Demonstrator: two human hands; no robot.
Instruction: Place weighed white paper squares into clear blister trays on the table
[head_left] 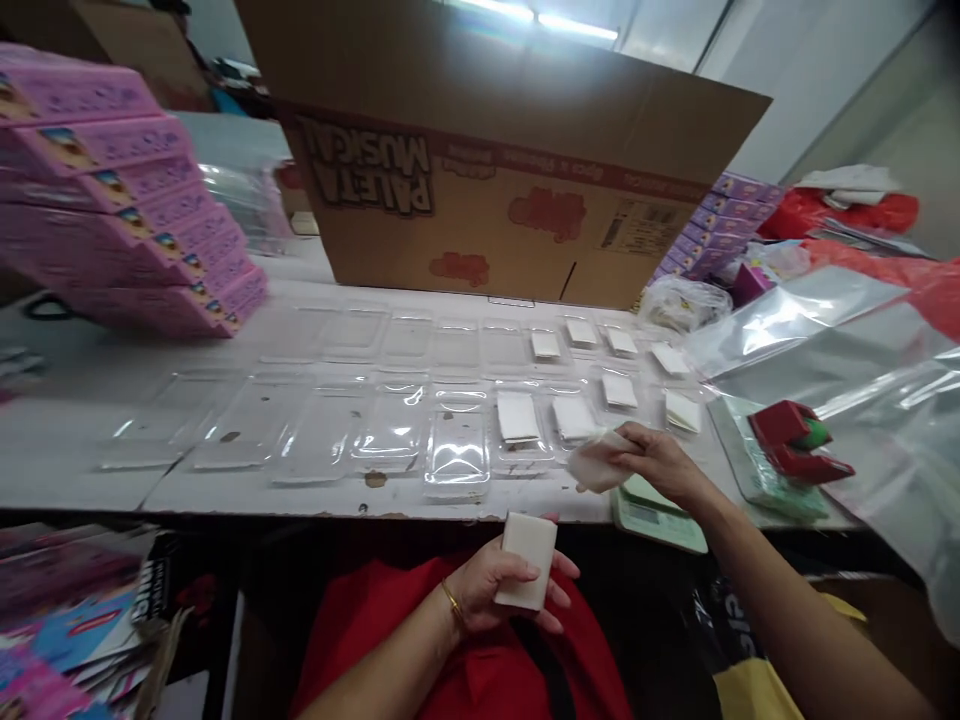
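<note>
My left hand (495,585) is closed around a stack of small white cards (529,560), held above my lap below the table edge. In my right hand (660,462) a thin white sheet (596,462) is pinched; motion blurs it, so its exact kind is unclear. It hovers by the table's front edge, close to a clear plastic tray (574,418) with a white stack in it. Rows of shallow clear trays cover the table. Those on the right hold white stacks, such as this white stack (517,417); those on the left, such as this clear tray (459,445), hold none.
A large cardboard box (480,190) stands behind the trays. Pink boxes (135,200) are piled at left. At right are a pale green scale (660,520), a red tape dispenser (795,445) and clear plastic sheeting (840,350). Printed packaging (82,620) lies lower left.
</note>
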